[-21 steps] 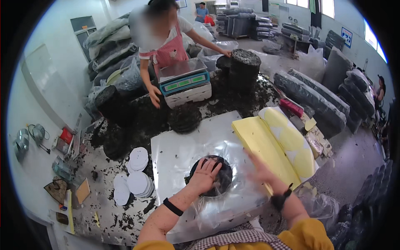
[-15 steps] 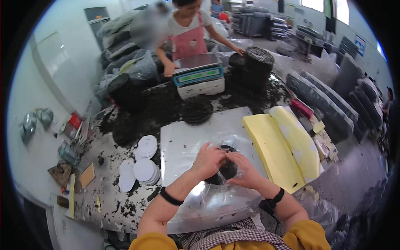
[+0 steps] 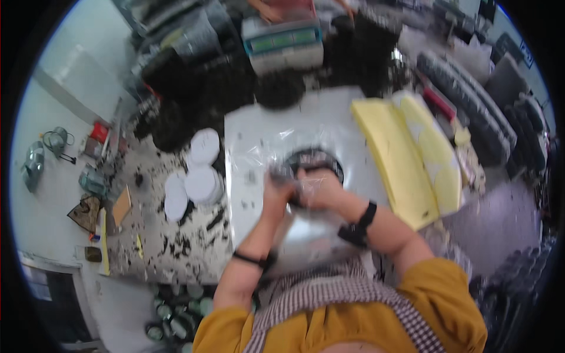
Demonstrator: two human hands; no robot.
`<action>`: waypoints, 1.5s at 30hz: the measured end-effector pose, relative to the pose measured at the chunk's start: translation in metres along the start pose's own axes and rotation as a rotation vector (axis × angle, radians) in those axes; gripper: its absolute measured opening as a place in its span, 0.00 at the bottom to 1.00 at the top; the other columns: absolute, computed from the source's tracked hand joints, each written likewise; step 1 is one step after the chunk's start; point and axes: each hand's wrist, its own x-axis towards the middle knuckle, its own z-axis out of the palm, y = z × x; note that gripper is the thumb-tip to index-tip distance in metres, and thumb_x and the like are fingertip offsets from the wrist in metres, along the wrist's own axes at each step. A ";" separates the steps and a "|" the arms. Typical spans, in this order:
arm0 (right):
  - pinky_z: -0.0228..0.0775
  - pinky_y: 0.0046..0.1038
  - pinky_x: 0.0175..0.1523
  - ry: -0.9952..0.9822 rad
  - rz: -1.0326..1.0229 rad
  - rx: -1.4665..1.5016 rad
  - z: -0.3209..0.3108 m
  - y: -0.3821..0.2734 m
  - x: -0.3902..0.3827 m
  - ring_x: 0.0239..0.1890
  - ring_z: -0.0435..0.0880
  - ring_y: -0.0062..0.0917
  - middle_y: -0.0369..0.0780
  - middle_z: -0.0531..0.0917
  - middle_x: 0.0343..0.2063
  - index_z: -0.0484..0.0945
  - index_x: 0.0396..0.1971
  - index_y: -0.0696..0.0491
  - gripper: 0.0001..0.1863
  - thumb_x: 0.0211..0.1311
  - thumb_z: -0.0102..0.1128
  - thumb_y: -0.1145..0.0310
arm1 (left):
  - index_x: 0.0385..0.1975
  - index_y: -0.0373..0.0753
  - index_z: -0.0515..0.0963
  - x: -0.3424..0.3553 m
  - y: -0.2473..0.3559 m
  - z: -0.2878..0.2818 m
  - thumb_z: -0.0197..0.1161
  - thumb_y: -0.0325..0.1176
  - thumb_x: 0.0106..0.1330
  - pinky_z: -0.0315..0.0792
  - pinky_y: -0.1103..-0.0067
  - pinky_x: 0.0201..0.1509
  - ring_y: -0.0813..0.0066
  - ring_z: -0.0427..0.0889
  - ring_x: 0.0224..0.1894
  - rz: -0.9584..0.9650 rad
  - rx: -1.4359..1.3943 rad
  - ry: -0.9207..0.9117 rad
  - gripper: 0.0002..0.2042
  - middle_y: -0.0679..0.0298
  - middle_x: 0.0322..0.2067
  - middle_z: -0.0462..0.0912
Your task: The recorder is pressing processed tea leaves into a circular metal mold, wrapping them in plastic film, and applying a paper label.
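A dark, round, flat piece (image 3: 318, 157) lies on the shiny metal sheet (image 3: 253, 132), directly in front of me. Clear plastic film (image 3: 305, 187) catches the light around its near side. My left hand (image 3: 278, 193) is closed on a bunched part of this film, at the piece's left edge. Against the near edge, my right hand (image 3: 321, 189) has its fingers curled in on the film too. Motion blurs both hands, and they hide the near part of the dark piece.
White paper discs (image 3: 203, 183) lie in stacks left of the sheet. A yellow pad (image 3: 394, 159) rests along its right side. Farther back are a scale (image 3: 282, 41), dark crumbly material (image 3: 218, 88) and a dark round stack (image 3: 279, 91). Another person's hand (image 3: 271, 13) is beside the scale.
My hands have closed from a loose spread over the dark piece to a grip on the film at its near side. The view has tilted down, and the far person is mostly out of frame.
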 end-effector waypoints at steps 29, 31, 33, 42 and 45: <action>0.69 0.45 0.71 0.336 -0.150 0.203 -0.013 0.040 -0.070 0.61 0.81 0.44 0.44 0.85 0.51 0.84 0.49 0.58 0.16 0.61 0.64 0.72 | 0.71 0.35 0.64 0.021 0.035 0.060 0.67 0.32 0.56 0.60 0.58 0.78 0.44 0.66 0.72 0.642 1.293 -0.426 0.39 0.44 0.67 0.72; 0.69 0.45 0.70 0.221 -0.102 0.151 -0.020 0.040 -0.071 0.60 0.81 0.43 0.44 0.85 0.52 0.84 0.49 0.57 0.16 0.62 0.64 0.72 | 0.77 0.41 0.61 0.021 0.057 0.077 0.70 0.42 0.60 0.51 0.57 0.82 0.46 0.59 0.79 0.668 1.175 -0.617 0.43 0.48 0.75 0.65; 0.76 0.40 0.61 0.125 -0.160 0.253 -0.026 0.047 -0.070 0.55 0.83 0.40 0.46 0.86 0.48 0.85 0.45 0.55 0.12 0.62 0.67 0.71 | 0.78 0.44 0.61 0.020 0.051 0.076 0.68 0.46 0.63 0.46 0.57 0.84 0.47 0.54 0.81 0.627 1.366 -0.675 0.42 0.50 0.78 0.60; 0.78 0.37 0.54 0.616 1.461 -0.379 -0.107 0.267 -0.308 0.48 0.88 0.40 0.42 0.90 0.47 0.84 0.49 0.55 0.15 0.67 0.68 0.63 | 0.78 0.51 0.64 0.024 0.033 0.087 0.59 0.50 0.73 0.42 0.55 0.84 0.51 0.53 0.82 0.689 1.561 -0.656 0.34 0.56 0.80 0.57; 0.78 0.37 0.53 0.291 0.384 0.272 -0.104 0.197 -0.276 0.47 0.89 0.38 0.40 0.91 0.46 0.87 0.45 0.54 0.15 0.67 0.68 0.60 | 0.77 0.56 0.66 0.025 0.035 0.081 0.58 0.48 0.74 0.41 0.55 0.84 0.50 0.52 0.82 0.692 1.671 -0.658 0.31 0.54 0.80 0.57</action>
